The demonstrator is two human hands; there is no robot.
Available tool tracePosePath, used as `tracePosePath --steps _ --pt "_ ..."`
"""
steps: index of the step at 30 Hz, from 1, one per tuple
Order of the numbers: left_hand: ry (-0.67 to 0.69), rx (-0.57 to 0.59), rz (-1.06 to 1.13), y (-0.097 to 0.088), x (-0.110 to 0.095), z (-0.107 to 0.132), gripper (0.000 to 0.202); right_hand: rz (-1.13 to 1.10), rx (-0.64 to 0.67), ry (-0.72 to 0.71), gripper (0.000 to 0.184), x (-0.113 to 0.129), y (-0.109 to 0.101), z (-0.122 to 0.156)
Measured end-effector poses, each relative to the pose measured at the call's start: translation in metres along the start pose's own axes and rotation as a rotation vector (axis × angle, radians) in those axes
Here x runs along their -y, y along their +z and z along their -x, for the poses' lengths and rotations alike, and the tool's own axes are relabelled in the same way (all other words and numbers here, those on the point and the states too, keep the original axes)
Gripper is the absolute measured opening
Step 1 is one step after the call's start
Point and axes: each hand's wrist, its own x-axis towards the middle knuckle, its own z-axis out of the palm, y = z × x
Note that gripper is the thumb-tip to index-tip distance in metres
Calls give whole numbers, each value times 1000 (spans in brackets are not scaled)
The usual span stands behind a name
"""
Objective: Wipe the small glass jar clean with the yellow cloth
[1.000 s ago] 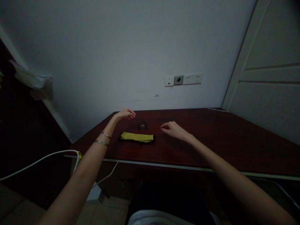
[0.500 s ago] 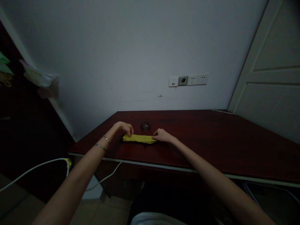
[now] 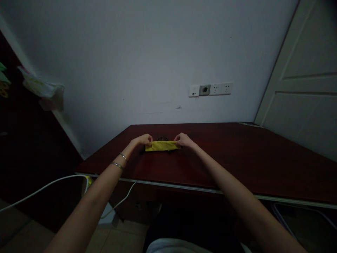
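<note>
A folded yellow cloth [image 3: 162,146] with a dark underside is stretched between my two hands over the dark red table. My left hand [image 3: 144,140] pinches its left end, and two bracelets circle that wrist. At the opposite end, my right hand [image 3: 183,140] grips the upper right corner between thumb and fingers. Just behind the cloth stands a round glass ashtray [image 3: 162,138]; only its upper rim shows, the rest being covered by the cloth.
The dark red table [image 3: 223,158] reaches back to a pale wall with a row of sockets [image 3: 210,90]. A panelled door [image 3: 308,84] stands on the right. A white cable [image 3: 47,183] loops at the lower left, and a plastic bag [image 3: 43,88] hangs on the left.
Both hands have raised the yellow cloth and shifted it away from me and slightly right. It now hides most of the ashtray, which was fully visible before.
</note>
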Motion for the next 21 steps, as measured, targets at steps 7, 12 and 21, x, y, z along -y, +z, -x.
tracePosePath --steps 7,12,21 --pt "-73 -332 -36 17 -9 -4 19 146 -314 140 28 13 20 -11" --pt "-194 -505 63 42 -20 -7 25 41 -356 161 32 14 42 -25" --pt "-327 -754 364 67 -31 -26 23 -299 -417 141 36 2 75 -58"
